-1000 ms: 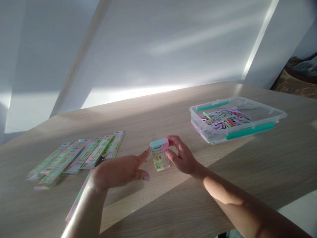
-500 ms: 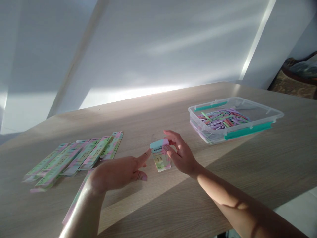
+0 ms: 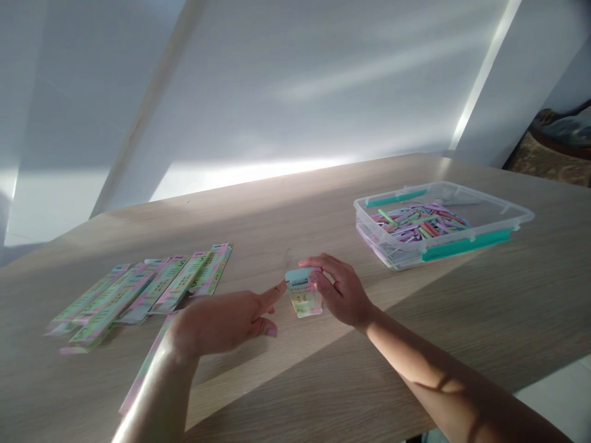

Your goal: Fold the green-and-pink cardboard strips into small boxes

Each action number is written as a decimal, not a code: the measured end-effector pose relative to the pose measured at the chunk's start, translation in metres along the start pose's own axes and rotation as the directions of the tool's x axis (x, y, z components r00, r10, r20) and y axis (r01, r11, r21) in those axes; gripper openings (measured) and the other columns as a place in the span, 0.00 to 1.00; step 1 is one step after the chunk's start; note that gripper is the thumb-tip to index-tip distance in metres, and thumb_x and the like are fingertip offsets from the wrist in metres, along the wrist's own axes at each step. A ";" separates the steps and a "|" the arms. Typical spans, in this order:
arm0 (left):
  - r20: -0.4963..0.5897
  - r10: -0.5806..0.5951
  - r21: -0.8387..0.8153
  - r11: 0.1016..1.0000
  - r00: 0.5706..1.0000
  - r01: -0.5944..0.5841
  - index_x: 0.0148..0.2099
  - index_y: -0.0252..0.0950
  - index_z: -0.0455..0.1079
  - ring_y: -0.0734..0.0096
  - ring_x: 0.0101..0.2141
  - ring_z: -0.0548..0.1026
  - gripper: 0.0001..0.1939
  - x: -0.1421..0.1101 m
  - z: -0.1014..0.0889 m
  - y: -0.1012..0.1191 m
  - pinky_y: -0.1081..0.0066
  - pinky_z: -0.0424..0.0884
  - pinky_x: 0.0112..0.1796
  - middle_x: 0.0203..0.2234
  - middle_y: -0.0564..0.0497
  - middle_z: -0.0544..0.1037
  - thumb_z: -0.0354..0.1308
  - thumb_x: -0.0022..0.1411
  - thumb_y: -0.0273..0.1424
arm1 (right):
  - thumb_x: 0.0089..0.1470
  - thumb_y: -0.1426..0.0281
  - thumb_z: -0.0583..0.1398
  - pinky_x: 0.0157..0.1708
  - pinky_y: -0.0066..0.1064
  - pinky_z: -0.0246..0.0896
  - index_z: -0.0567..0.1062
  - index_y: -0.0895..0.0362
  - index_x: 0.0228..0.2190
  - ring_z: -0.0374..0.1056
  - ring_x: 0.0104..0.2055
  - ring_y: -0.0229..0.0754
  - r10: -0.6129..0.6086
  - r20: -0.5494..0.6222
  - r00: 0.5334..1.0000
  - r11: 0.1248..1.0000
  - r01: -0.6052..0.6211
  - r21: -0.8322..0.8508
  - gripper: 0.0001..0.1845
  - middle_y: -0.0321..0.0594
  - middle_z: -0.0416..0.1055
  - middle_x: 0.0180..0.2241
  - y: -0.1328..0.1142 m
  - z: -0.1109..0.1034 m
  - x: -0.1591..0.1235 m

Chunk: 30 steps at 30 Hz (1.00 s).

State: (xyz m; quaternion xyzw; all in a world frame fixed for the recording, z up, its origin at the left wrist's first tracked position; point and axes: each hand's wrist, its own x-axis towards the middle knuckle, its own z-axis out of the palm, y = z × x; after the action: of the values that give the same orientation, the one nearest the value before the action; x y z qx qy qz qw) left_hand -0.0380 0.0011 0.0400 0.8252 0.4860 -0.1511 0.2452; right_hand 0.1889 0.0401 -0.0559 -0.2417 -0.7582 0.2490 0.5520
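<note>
A small pastel printed carton [image 3: 305, 300], blue at its top end and pale green lower down, is in front of me over the table. My right hand [image 3: 341, 289] pinches it near its upper right, with thumb in front and fingers over the top edge. My left hand [image 3: 235, 320] has its index finger stretched out to the carton's upper left edge; the thumb is apart and the other fingers are mostly hidden. Beneath my left forearm lies a pink and green strip-like carton [image 3: 143, 378], partly covered.
Several long flat pastel cartons [image 3: 157, 289] lie side by side on the wooden table [image 3: 295, 215] at left. At right stands a clear plastic tub [image 3: 489, 212] with teal clips, holding many coloured sticks [image 3: 415, 221]. A wall [image 3: 300, 92] runs behind the table.
The carton's top has tipped down a little and looks shorter. My right fingers have come further over its top edge. My left hand has hardly moved; the view has shifted slightly.
</note>
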 end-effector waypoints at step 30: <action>-0.005 -0.043 0.118 0.992 0.999 0.043 0.74 0.35 0.43 0.53 0.43 0.80 0.35 0.004 -0.006 0.019 0.65 0.71 0.40 0.46 0.39 0.81 0.50 0.71 0.36 | 0.63 0.65 0.55 0.26 0.27 0.60 0.74 0.57 0.30 0.65 0.25 0.37 0.315 0.022 0.949 0.924 -0.312 0.222 0.13 0.35 0.69 0.24 0.009 0.006 0.008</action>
State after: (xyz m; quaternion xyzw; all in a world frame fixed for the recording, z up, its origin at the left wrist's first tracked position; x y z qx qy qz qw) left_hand -0.0197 -0.0006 0.0477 0.8277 0.4942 -0.1836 0.1922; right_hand 0.1822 0.0512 -0.0578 -0.2980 -0.6732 0.4159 0.5339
